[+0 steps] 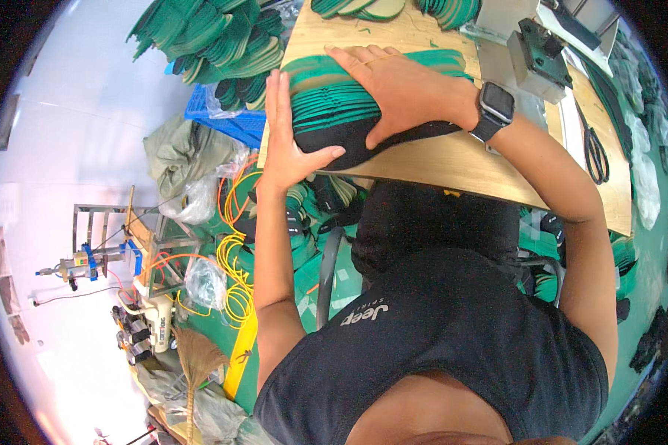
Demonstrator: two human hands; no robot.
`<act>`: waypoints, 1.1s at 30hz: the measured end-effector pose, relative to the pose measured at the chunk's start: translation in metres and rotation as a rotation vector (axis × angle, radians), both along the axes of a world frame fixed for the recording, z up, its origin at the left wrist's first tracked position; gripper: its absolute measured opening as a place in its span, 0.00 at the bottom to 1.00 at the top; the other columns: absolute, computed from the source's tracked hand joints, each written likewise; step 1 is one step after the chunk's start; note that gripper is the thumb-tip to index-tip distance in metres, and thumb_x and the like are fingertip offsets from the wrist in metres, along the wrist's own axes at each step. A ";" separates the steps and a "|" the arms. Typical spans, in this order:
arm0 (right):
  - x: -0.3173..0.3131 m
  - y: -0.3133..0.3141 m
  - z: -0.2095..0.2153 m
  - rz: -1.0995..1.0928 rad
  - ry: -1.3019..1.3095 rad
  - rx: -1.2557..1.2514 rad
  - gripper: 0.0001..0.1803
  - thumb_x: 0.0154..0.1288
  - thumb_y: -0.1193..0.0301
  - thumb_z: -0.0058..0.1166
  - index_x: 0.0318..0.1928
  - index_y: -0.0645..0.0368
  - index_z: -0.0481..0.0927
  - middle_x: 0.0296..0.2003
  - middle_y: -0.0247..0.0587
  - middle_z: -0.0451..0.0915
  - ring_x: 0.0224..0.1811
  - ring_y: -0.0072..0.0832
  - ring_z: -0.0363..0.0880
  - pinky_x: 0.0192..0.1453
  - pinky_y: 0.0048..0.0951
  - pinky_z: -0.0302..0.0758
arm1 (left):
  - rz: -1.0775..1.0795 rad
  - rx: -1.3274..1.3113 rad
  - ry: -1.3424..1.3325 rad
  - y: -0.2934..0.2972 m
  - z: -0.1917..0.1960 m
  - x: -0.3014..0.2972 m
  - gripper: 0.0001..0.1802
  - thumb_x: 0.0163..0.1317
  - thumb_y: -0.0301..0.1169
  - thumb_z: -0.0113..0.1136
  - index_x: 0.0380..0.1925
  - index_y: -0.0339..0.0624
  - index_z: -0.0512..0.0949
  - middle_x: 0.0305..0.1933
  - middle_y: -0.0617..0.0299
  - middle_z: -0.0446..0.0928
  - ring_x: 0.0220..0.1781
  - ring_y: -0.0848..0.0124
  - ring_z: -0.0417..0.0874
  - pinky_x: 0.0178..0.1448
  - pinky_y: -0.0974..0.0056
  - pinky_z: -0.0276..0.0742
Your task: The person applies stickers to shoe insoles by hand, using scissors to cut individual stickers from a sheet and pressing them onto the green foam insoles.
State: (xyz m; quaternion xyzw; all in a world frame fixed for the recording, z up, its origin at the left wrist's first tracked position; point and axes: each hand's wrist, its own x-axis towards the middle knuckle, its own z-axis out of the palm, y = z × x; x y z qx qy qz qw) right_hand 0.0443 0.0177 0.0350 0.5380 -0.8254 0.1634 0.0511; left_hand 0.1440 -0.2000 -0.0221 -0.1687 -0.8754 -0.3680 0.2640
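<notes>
A long stack of insoles (330,105), with green layers and a black near face, lies along the near edge of the wooden table. Flat against its left end is my left hand (283,141), fingers stretched out and thumb pointing right along the near side. My right hand (412,93) reaches over the stack and clasps it, its thumb on the near side and its fingers at the far edge. A dark watch (495,110) sits on my right wrist. The underside of the stack is hidden.
More green insoles (367,7) lie at the table's far edge. Others are heaped (208,37) above a blue crate (226,119) at the left. A metal block fixture (539,63) and black-handled scissors (595,156) are on the right. Yellow hoses (236,278) coil on the floor.
</notes>
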 end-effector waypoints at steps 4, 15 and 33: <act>-0.003 -0.005 0.011 0.054 -0.072 0.015 0.67 0.29 0.61 0.78 0.70 0.63 0.50 0.61 0.60 0.65 0.63 0.52 0.65 0.66 0.43 0.63 | 0.097 -0.091 0.100 -0.016 0.016 -0.001 0.63 0.30 0.44 0.80 0.69 0.40 0.57 0.74 0.44 0.51 0.77 0.50 0.47 0.76 0.51 0.45; -0.010 0.035 0.006 0.040 0.085 0.022 0.62 0.31 0.58 0.77 0.67 0.67 0.57 0.53 0.55 0.71 0.58 0.48 0.69 0.62 0.43 0.64 | -0.046 0.241 -0.076 -0.010 0.016 -0.009 0.59 0.31 0.40 0.81 0.66 0.35 0.61 0.63 0.48 0.67 0.65 0.58 0.69 0.67 0.57 0.65; 0.011 0.011 0.002 0.070 0.196 -0.274 0.54 0.38 0.59 0.71 0.63 0.73 0.60 0.49 0.60 0.74 0.51 0.50 0.75 0.56 0.40 0.72 | 0.142 -0.128 0.181 0.009 0.022 0.012 0.56 0.29 0.41 0.80 0.64 0.39 0.64 0.64 0.49 0.66 0.65 0.54 0.67 0.69 0.54 0.62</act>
